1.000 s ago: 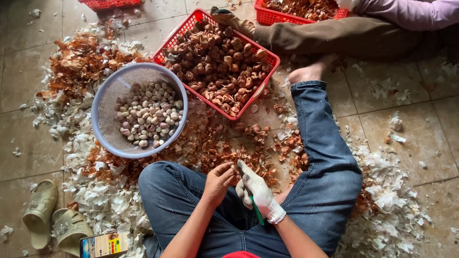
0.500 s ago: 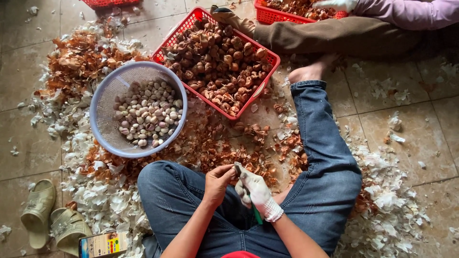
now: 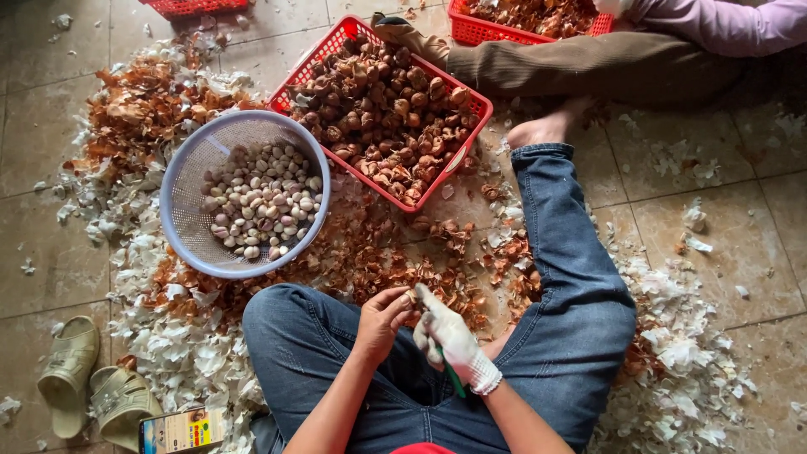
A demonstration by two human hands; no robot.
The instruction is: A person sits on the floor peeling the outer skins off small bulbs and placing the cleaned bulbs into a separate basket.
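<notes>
- While the bare left hand [image 3: 382,319] pinches a small garlic piece [image 3: 409,298], the gloved right hand [image 3: 450,336] grips a green-handled tool [image 3: 454,382] beside it.
- Far left of the left hand lies a small colourful rectangular carton [image 3: 181,430].

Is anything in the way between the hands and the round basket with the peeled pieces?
Nothing stands up in between. From the left hand and gloved right hand to the round basket there is only the person's knee and flat peel scraps on the floor.

Blue jeans [image 3: 563,277], white-gloved right grip [image 3: 450,336].
</notes>
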